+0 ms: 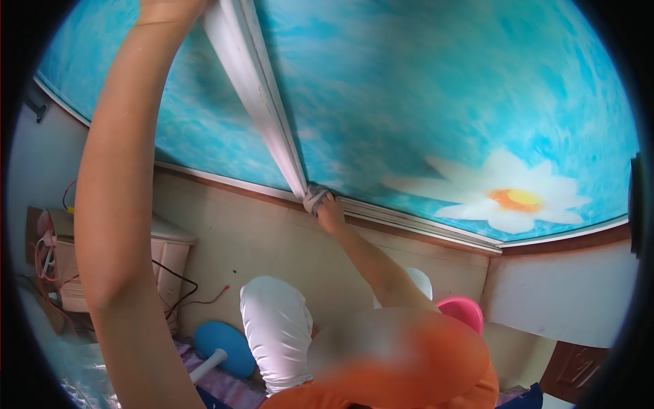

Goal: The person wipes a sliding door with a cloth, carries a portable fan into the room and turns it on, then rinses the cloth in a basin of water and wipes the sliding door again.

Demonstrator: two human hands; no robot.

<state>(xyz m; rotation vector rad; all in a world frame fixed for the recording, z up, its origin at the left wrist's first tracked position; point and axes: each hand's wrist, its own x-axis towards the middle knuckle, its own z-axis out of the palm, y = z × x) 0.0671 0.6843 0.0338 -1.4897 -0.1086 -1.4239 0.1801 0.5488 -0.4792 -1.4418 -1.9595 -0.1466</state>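
A grey cloth [315, 198] is in my right hand [330, 210], pressed against the bottom corner where the white vertical frame [262, 102] meets the lower rail [409, 223]. My left arm reaches up along the left side, and my left hand [170, 8] is cut off by the top edge beside the upper part of the frame; its fingers are out of view. Blue panels [381, 102] lie on both sides of the frame, the right one with a white flower [514, 198] printed on it.
Low on the left stands a pale cabinet [170, 255] with cables around it. A blue round object [225, 347] with a white handle, a pink stool-like object [462, 313] and a white rounded one [419, 281] are below. A dark brown box-like piece [572, 368] is at the lower right.
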